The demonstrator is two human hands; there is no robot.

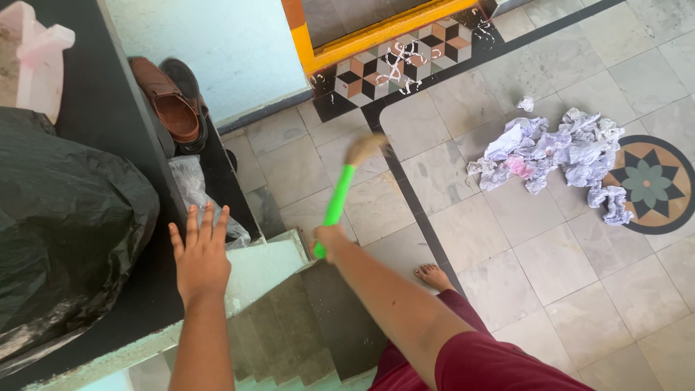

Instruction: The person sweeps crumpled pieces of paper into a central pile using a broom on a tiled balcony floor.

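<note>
Right hand: grip closed around green-handled broom, bristles on tiled floor. Left hand: fingers spread, flat on dark ledge.

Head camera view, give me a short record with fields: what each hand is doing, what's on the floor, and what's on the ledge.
left hand: left hand open, fingers spread, flat over the dark ledge
right hand: right hand gripping the green handle of a broom, bristles over the tiled floor
floor: pile of crumpled paper near a round flower tile
ledge: black plastic bag, pink container
beside ledge: brown shoe, clear plastic bag
foot: bare foot on the floor
</note>
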